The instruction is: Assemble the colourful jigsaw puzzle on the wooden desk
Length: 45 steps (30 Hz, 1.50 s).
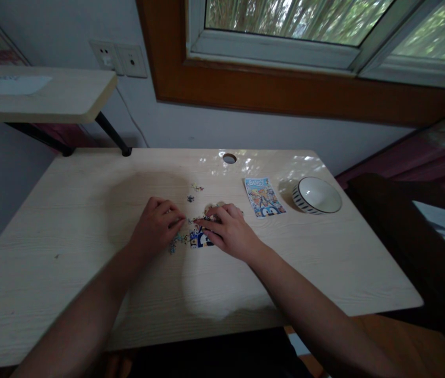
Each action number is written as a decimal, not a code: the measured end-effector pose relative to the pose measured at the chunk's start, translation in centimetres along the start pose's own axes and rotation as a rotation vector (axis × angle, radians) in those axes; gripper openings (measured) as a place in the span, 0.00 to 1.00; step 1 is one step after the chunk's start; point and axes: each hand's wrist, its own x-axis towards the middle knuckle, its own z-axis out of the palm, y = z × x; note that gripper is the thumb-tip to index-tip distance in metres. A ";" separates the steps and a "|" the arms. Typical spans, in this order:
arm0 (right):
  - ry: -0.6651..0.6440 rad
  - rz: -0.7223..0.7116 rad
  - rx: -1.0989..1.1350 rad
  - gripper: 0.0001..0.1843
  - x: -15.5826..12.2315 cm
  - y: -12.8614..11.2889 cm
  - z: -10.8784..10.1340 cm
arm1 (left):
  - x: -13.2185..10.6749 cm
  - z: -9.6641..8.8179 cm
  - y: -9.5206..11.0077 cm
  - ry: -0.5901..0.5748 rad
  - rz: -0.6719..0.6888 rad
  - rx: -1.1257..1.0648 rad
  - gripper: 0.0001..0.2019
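Observation:
A partly joined jigsaw puzzle (201, 241) with dark blue parts lies on the table in front of me. My right hand (228, 231) is over its right side, thumb and index finger pinched at its upper edge on what looks like a small puzzle piece. Just left of the puzzle, my left hand (159, 223) rests with its fingers curled together, and whatever is at their tips is too small to make out. Loose puzzle pieces (173, 245) lie below the left fingertips. More pieces (197, 187) lie farther back, and others are partly hidden behind my right hand.
A colourful printed picture sheet (265, 197) lies to the right, beside a white bowl with a striped outside (317, 195). The pale wooden table (69, 294) has a round cable hole (229, 158) near its back edge. A raised shelf (41, 107) stands at the back left.

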 end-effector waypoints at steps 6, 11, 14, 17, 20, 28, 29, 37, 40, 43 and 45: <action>-0.006 0.007 0.011 0.19 0.0 0.0 0.0 | -0.1 0.2 -0.1 -0.001 -0.032 -0.033 0.06; -0.012 0.002 0.023 0.19 0.0 0.1 0.0 | -0.1 0.1 0.0 -0.005 -0.041 -0.028 0.06; -0.013 0.002 0.033 0.19 0.0 0.1 0.0 | -0.1 0.0 -0.1 0.009 -0.055 -0.008 0.07; -0.011 0.008 0.040 0.19 0.0 0.0 -0.1 | -0.1 -0.3 -0.7 0.033 -0.108 0.019 0.10; -0.010 0.006 0.035 0.19 0.1 0.1 -0.1 | -0.2 -0.8 -1.5 0.126 -0.197 0.005 0.14; -0.014 -0.011 0.024 0.20 0.0 0.2 0.1 | -0.3 -2.2 -3.3 0.350 -0.482 -0.151 0.18; -0.015 -0.011 0.022 0.20 0.0 0.2 0.1 | -0.4 -2.2 -3.5 0.369 -0.524 -0.176 0.18; -0.027 -0.017 0.027 0.20 0.0 0.2 0.0 | -0.8 -2.0 -5.8 0.515 -0.793 -0.433 0.17; -0.026 -0.017 0.029 0.20 0.0 0.2 -0.1 | -0.9 -1.8 -6.5 0.560 -0.830 -0.481 0.15; -0.014 -0.013 0.031 0.19 0.0 0.2 -0.1 | -1.0 -1.5 -6.9 0.578 -0.838 -0.490 0.15; -0.012 -0.013 0.030 0.19 0.1 0.2 -0.1 | -1.0 -1.4 -7.0 0.572 -0.838 -0.479 0.16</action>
